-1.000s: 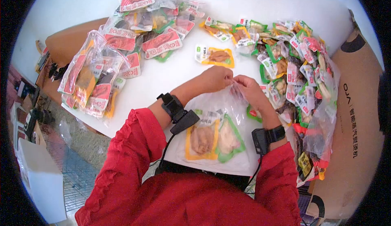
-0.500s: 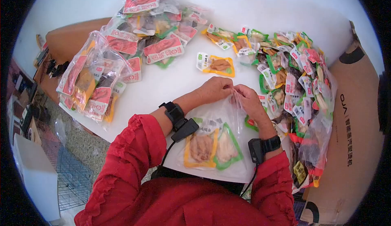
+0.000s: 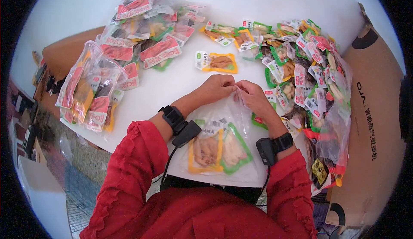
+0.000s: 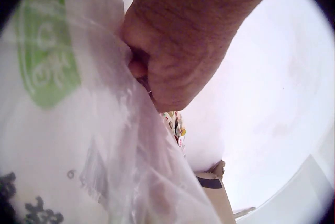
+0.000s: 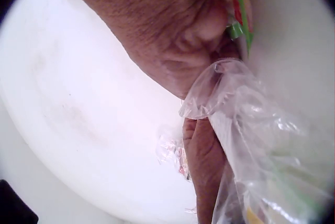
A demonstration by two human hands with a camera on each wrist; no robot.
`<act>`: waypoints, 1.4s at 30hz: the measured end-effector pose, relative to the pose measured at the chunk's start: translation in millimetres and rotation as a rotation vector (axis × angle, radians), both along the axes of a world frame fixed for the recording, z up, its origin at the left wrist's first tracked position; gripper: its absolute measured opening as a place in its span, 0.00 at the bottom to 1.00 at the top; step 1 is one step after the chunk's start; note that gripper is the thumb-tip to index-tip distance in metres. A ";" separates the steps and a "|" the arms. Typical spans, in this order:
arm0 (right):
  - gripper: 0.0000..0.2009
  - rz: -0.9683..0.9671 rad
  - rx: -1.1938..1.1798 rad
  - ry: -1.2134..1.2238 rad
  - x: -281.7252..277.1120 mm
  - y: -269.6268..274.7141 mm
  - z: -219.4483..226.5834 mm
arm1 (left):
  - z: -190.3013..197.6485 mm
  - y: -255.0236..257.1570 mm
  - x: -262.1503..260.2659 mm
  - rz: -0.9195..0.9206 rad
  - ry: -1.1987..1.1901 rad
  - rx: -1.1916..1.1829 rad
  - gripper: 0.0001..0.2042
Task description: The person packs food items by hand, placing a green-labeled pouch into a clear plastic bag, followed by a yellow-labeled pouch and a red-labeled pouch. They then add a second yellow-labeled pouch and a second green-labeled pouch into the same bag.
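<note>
Both hands meet at the gathered top of a clear plastic bag [image 3: 241,115], which lies toward the person on the white table. My left hand [image 3: 216,86] pinches the bag's mouth with bent fingers, and my right hand [image 3: 254,97] grips the same edge right beside it. Through the film show a yellow-edged food packet [image 3: 205,150] and a green-edged packet [image 3: 235,149] lying side by side. In the right wrist view, crumpled film [image 5: 230,90] rises at the right fingers. The left wrist view has the bag close up, its film hiding most fingertips.
Beyond the hands lies a single yellow-edged packet [image 3: 220,61]. A heap of loose packets [image 3: 297,73] covers the right side, beside a cardboard box [image 3: 365,122]. Filled clear bags with red labels [image 3: 116,49] pile up at the left. The white table [image 3: 159,88] shows between them.
Both hands keep their hold at the bag's mouth, with only slight finger movement. The head view has shifted a little, moving the whole scene left in it.
</note>
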State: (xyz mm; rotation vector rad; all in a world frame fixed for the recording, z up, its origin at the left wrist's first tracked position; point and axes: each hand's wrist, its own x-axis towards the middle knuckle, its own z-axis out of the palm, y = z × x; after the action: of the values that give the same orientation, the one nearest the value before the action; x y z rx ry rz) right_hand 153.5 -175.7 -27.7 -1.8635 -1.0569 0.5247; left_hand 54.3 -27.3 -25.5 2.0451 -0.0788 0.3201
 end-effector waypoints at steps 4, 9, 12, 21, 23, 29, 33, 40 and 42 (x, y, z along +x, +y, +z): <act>0.10 0.052 0.004 -0.034 3.2 0.3 -2.7 | -1.5 -0.6 1.2 0.036 0.034 -0.028 0.07; 0.10 0.015 -0.040 -0.012 -1.7 0.3 3.8 | -8.5 2.6 3.8 -0.001 0.025 -0.036 0.06; 0.09 0.010 -0.039 -0.020 -0.7 0.3 2.0 | -5.0 0.2 1.9 -0.005 0.034 -0.090 0.06; 0.08 -0.016 -0.081 -0.048 -9.6 -0.2 15.6 | -4.9 1.7 2.1 -0.019 -0.013 -0.075 0.07; 0.08 -0.012 -0.069 -0.038 -7.6 -0.7 11.4 | -3.3 1.6 0.5 -0.027 -0.007 -0.035 0.08; 0.08 -0.011 -0.043 -0.002 -8.3 -1.0 10.7 | -3.8 1.4 0.0 -0.011 -0.025 0.008 0.08; 0.08 -0.007 -0.039 0.012 -7.9 -1.5 9.5 | -6.8 -0.1 1.7 0.006 -0.067 0.006 0.08; 0.10 -0.027 -0.006 -0.019 -5.6 -1.0 4.6 | -2.7 0.2 -0.3 0.016 -0.039 0.034 0.07; 0.09 -0.021 -0.019 -0.018 -8.4 -1.5 8.2 | -5.0 0.6 0.9 0.003 -0.040 0.011 0.07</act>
State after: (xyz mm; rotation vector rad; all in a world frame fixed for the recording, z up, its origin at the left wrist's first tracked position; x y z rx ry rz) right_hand 145.1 -177.2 -19.4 -1.8967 -1.0467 0.5083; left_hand 55.3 -26.7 -30.4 2.0498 -0.1014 0.3630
